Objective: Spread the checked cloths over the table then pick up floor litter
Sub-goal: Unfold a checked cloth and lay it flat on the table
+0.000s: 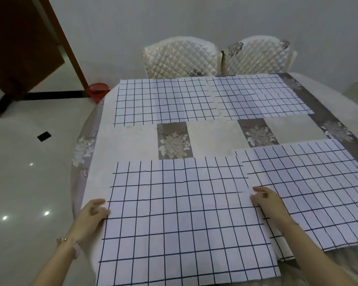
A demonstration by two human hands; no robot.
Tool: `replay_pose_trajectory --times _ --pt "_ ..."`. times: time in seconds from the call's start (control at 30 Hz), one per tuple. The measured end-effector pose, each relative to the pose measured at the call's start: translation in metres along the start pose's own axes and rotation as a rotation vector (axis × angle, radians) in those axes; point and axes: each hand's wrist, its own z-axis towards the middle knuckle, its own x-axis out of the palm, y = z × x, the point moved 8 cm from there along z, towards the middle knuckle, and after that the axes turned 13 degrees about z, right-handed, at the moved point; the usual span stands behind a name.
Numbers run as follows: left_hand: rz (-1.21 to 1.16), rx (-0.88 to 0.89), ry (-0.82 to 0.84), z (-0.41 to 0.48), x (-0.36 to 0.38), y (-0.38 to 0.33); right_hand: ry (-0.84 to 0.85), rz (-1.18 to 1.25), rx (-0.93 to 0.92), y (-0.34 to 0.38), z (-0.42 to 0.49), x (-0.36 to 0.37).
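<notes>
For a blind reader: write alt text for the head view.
Two hands, left and right, hold the side edges of the nearest checked cloth on a floral-covered table. Three more checked cloths lie spread beyond and beside it.

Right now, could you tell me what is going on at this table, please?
A person is laying checked cloths over a table that has a floral cover. Four are down: two at the far side and two near. The left hand holds the left edge of the near left cloth, and the right hand rests on its right edge, where it overlaps the near right cloth. A dark scrap lies on the floor, and a red bin stands beyond the table's far left corner.
</notes>
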Motion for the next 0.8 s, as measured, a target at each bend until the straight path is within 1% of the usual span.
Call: replay_pose_trajectory --times 0.13,0.3,0.4,0.6,0.7,0.73,0.8 --pt "0.004 0.005 -0.055 -0.018 0.007 0.008 -0.046 -0.024 -0.054 0.002 -0.001 0.001" --pt "0.029 -0.001 -0.209 -0.012 -0.002 0.002 -0.063 -0.043 -0.123 0.025 0.009 0.015" --pt "0.038 -0.034 -0.307 -0.007 -0.014 0.001 -0.060 -0.026 -0.133 0.033 0.018 0.028" --pt "0.057 -0.052 -0.385 -0.006 -0.016 0.001 -0.075 -0.097 -0.146 0.030 0.026 0.037" --pt "0.185 -0.006 -0.445 -0.012 -0.013 -0.005 -0.090 -0.221 -0.195 0.029 0.023 0.038" --pt "0.278 0.024 -0.478 -0.015 -0.013 -0.009 -0.092 -0.250 -0.216 0.030 0.020 0.040" --pt "0.542 0.112 -0.564 -0.022 -0.008 -0.021 -0.118 -0.330 -0.289 0.032 0.013 0.042"
